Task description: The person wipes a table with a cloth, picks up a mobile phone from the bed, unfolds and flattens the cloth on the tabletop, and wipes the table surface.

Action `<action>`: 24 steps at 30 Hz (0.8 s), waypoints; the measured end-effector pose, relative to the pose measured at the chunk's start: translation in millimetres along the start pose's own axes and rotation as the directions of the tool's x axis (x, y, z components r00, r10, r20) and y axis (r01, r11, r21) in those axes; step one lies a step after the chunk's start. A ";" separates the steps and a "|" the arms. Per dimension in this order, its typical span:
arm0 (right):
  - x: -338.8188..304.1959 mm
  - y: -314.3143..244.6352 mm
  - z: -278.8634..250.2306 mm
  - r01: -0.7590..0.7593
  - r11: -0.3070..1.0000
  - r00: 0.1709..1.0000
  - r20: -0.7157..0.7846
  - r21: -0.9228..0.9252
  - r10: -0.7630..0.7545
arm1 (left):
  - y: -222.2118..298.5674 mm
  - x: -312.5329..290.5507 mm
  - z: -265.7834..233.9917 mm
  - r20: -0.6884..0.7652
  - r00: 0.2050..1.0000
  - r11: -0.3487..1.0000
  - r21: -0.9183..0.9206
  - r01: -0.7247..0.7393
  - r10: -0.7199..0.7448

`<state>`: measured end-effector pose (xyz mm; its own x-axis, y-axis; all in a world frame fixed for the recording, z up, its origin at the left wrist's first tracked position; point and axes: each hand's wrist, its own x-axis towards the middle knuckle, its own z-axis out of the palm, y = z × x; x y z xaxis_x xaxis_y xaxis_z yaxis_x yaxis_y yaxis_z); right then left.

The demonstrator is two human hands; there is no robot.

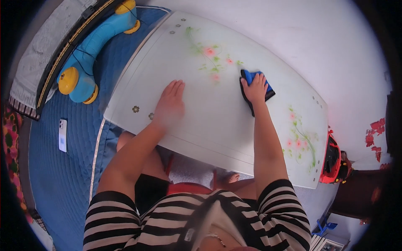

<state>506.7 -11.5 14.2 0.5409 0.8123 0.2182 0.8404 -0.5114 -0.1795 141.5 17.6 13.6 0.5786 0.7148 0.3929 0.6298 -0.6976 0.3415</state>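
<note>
A white table with a glossy top, printed with pink flowers and green vines, stretches out in front of me. My right hand presses a folded blue cloth with black edging against the tabletop, right of the middle; its thumb and fingers hold the cloth from above. Part of the cloth is hidden under the palm, and a dark corner trails toward me. My left hand rests on the left part of the table, palm down, fingers stretched out, holding nothing. Its wrist is slightly blurred.
Left of the table is a bed with a blue quilted cover, bearing a white phone and a curved blue toy with yellow wheels. A white wall borders the far side. A red bag stands past the right end.
</note>
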 end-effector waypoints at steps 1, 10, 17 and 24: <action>15.0 -11.5 5.1 0.024 1.000 1.000 -0.008 0.011 -0.024 | 0.2 0.8 2.4 0.017 1.000 0.999 -0.031 0.024 -0.023; -43.9 -172.0 14.8 0.588 0.794 0.798 0.053 0.154 -0.601 | 7.0 1.1 -0.2 -0.084 0.995 0.990 -0.135 0.048 -0.060; -152.9 -134.1 -45.0 0.679 0.656 0.650 0.147 0.329 -0.746 | 3.1 -1.3 -8.1 -0.065 0.986 0.937 -0.326 0.123 -0.152; -210.2 -109.5 -63.5 0.666 0.689 0.690 0.114 0.284 -0.714 | -1.6 5.4 -3.7 -0.146 0.988 0.957 -0.291 -0.002 -0.042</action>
<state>303.2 -144.0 48.9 -0.2308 0.9581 0.1697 0.9300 0.2684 -0.2510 141.7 22.3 18.3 0.4702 0.7283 0.4985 0.4506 -0.6838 0.5740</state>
